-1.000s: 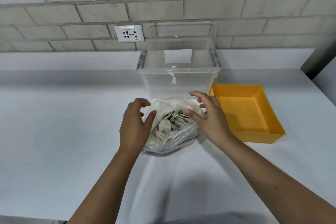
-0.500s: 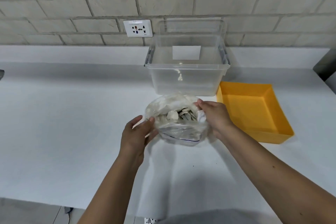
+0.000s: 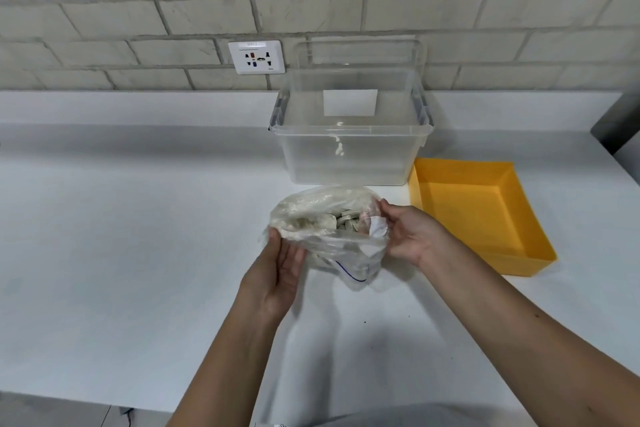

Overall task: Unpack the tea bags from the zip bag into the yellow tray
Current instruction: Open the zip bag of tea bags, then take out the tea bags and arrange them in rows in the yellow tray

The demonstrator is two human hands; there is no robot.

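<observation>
On counter [image 3: 138,236]: one zip bag [image 3: 322,215], left hand [image 3: 277,274] flat beneath, right hand [image 3: 412,236] pinching rim; one yellow tray [image 3: 464,215].

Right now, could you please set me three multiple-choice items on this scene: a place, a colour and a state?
1. Relative to the clear plastic storage box, the square yellow plastic tray stands: A. inside it B. to its right C. to its left
2. The zip line on the clear plastic zip bag is: A. red B. green C. blue
3. The pale round tea bags are: A. inside the zip bag B. in the tray C. loose on the table
Answers: 1 B, the tray sits by the box's right front corner; 2 C, a blue line crosses the bag's lower edge; 3 A, they show through the bag.
</observation>
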